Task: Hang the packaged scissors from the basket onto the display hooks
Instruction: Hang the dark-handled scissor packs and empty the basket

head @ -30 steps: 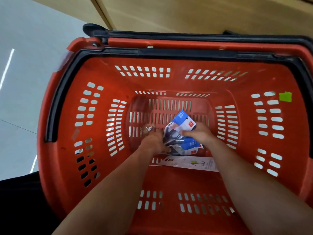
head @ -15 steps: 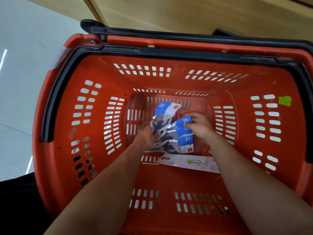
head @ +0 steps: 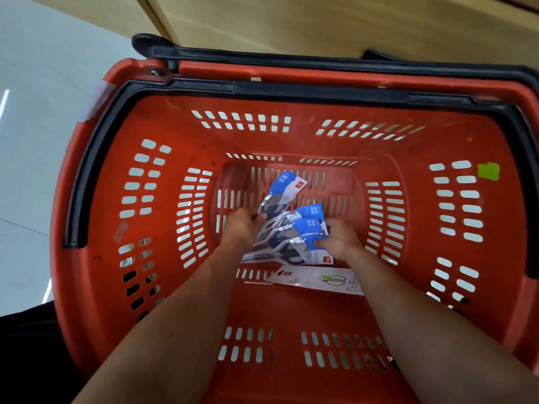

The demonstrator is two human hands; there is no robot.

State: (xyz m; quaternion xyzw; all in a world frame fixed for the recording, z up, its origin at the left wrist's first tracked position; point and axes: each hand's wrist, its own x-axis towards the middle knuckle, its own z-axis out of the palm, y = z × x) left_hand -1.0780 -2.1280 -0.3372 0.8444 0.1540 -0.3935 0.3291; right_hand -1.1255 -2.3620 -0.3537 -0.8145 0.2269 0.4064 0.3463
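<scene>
Fingers (head: pixel 320 244) of the right hand (head: pixel 338 240) and left hand (head: pixel 242 225) curl round fanned blue scissor packs (head: pixel 294 228) on the basket (head: pixel 291 316) floor, probably light, slippery and floppy, best pinched by their stiffer card tops.

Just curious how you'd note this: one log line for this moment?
stage: gathering | left hand: holds blue scissors packs | right hand: pinches same packs | white pack: flat in basket | hooks: not in view
</scene>
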